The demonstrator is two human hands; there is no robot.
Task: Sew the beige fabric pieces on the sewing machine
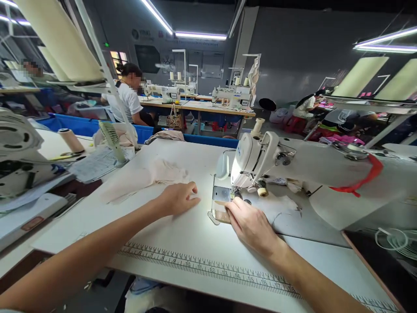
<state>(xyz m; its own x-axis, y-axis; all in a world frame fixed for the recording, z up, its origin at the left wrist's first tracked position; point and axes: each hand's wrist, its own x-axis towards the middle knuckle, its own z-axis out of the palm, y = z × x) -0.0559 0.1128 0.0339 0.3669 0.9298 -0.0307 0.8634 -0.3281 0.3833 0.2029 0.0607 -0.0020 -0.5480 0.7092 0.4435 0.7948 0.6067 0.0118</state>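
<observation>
My left hand (180, 198) rests on the white sewing table (169, 234), thumb and forefinger apart with nothing between them. A thin pale pink fabric piece (169, 171) lies crumpled just beyond it. My right hand (252, 221) is at the white sewing machine (250, 156), its fingers bent together beside the lit presser foot and the metal needle plate (221, 194). Under its fingertips shows a tan, ribbed-looking patch (222, 214); whether it is cloth or part of the machine is unclear. Anything pinched in the fingers is hidden.
A printed ruler (208, 267) runs along the table's front edge. Pale fabric scraps (283, 204) lie behind the machine head. At left stand a small green fan (110, 139), a thread cone (71, 140) and another machine (16, 152). A person in white (125, 100) sits ahead.
</observation>
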